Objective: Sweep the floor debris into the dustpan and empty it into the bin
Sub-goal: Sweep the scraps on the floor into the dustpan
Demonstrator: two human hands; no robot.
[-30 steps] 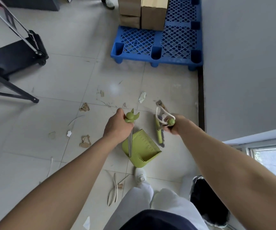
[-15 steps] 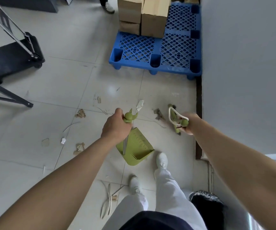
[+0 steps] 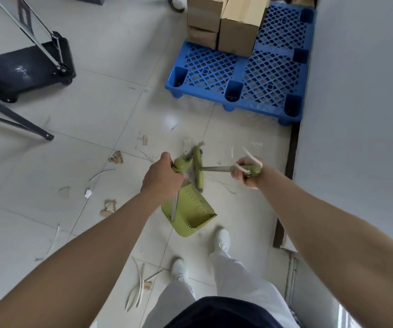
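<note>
At the far edge of the green plastic long-handled dustpan (image 3: 192,215), the green-headed metal-shafted broom (image 3: 199,171) is resting among debris. The left hand (image 3: 161,178) is gripping the dustpan's handle top, and the right hand (image 3: 247,174) is clutching the broom's handle end. Torn brown cardboard scraps (image 3: 108,207) are lying left of the dustpan.

Pale glossy tiles cover the floor (image 3: 96,102). A grey wall (image 3: 361,91) fills the right. A blue pallet (image 3: 214,67) at upper centre carries cardboard boxes (image 3: 238,31), and a black trolley (image 3: 20,72) sits upper left.
</note>
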